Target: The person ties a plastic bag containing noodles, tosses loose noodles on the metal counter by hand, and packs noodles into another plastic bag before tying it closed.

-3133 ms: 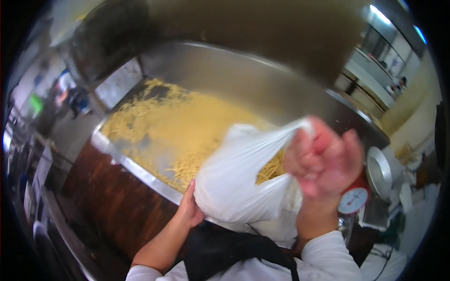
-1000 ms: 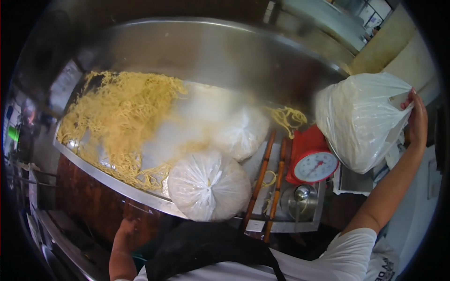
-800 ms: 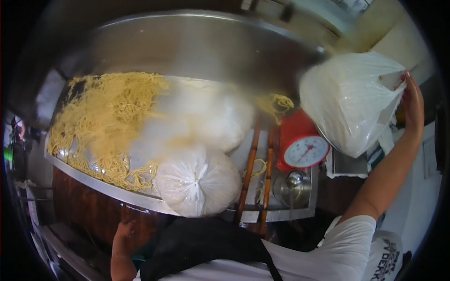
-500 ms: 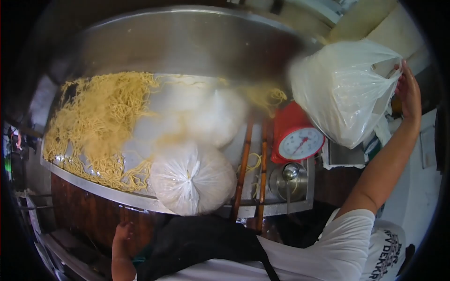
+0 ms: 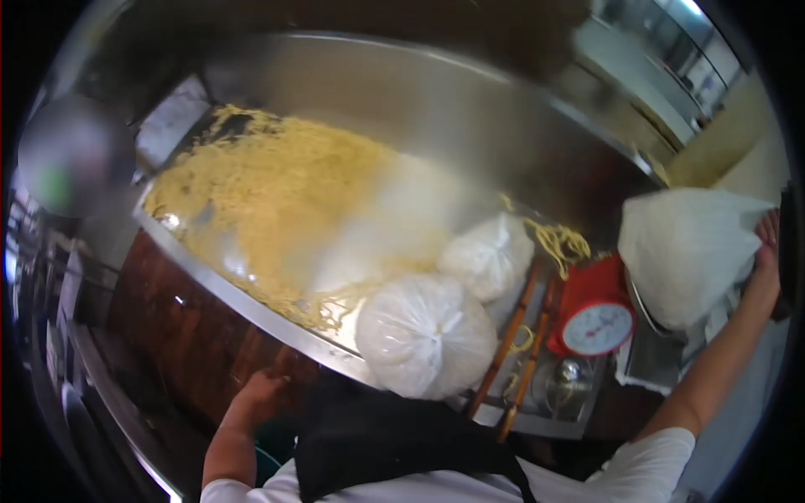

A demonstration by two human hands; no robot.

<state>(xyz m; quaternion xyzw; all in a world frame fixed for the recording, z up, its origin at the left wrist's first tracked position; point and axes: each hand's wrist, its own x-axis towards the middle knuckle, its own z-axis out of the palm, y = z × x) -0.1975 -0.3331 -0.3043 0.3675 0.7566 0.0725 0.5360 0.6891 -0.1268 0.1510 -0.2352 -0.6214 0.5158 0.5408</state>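
Note:
My right hand grips the gathered top of a full white plastic bag at the right, beside and partly over the red weighing scale. Low at the left, my left hand hangs in front of the tray's near edge with nothing visible in it; its loosely stretched fingers are somewhat blurred. Yellow noodles are spread over the left of a large metal tray. Two tied clear bags stand on the tray: a large one at the near edge and a smaller one behind it.
Two long brown sticks lie across the tray between the bags and scale. A metal bowl with a ladle sits at the near right corner. A tall metal wall rises behind the tray. Steam blurs part of the noodles.
The view has turned and shifted, so the tray appears tilted and the noodles show more widely. My right hand still grips the bag. My left hand has come up nearer the tray's edge.

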